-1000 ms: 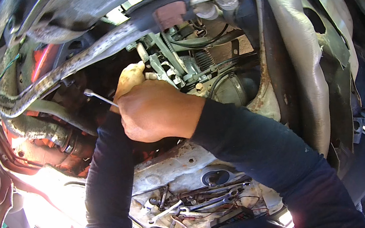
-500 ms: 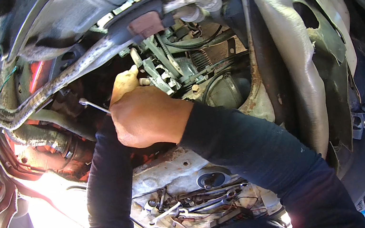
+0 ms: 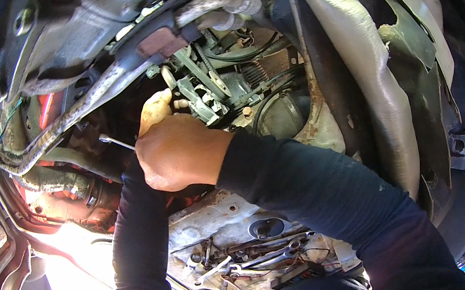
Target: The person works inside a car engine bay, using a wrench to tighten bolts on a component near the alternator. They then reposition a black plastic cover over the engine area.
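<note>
Gripping a slim metal wrench (image 3: 116,141), right hand (image 3: 181,151) fingers closed, sits just left of the linkage bracket (image 3: 202,91), as before. Left hand (image 3: 154,110) mostly hidden behind; grip indeterminate. Wrench tip unmoved.

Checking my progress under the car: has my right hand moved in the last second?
No, not noticeably. The right hand sits just below and left of the grey bracket, as it did before; only the view has shifted slightly.

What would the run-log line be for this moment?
right hand: over left, gripping | left hand: fingers at metal bracket | thin metal tool: pokes out leftward | wrenches: piled below
</note>
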{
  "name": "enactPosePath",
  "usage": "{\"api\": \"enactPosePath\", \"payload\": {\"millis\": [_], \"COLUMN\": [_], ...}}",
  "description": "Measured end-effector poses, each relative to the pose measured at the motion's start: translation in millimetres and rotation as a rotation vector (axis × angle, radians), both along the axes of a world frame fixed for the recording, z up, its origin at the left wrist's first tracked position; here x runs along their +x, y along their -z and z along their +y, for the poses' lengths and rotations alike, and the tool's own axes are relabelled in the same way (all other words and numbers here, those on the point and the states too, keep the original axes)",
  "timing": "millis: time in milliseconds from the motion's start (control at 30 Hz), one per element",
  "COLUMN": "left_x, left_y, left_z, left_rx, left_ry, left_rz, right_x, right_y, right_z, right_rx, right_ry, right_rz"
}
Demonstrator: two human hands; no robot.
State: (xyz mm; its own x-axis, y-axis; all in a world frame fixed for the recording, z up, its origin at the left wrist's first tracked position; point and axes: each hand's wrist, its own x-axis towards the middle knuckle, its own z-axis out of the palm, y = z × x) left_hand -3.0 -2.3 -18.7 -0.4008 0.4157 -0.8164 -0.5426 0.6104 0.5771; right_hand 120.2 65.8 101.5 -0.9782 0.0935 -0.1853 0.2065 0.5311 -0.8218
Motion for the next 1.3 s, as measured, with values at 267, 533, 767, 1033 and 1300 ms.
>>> {"api": "enactPosePath", "payload": {"millis": [267,533,767,1033,1300], "left_x": [-1.0,13.7,-2.9,2.6,-4.9], "left_y": [5.8,-20.8,-2.2,-4.2,12.0], "left_z": [14.0,3.5,13.9,2.2,2.7], "left_rx": [-0.104,-0.142,-0.117,-0.024,-0.149], "left_ry": [-0.134,-0.052,-0.105,-0.018,-0.14], "left_rz": [-0.038,0.033,-0.125,-0.032,-0.067], "right_x": [-2.5,-4.3,-4.9,-3.3,-5.0], "right_y": [-3.3,-4.0,-3.2,-5.5,-10.7], "right_z": [-3.0,0.3,-2.9,0.1,3.8], "right_rx": [0.003,-0.04,0.014,-0.014,-0.025], "right_ry": [-0.013,-0.028,-0.043,-0.01,-0.044], "right_rz": [-0.022,-0.053,-0.053,-0.053,-0.101]}}
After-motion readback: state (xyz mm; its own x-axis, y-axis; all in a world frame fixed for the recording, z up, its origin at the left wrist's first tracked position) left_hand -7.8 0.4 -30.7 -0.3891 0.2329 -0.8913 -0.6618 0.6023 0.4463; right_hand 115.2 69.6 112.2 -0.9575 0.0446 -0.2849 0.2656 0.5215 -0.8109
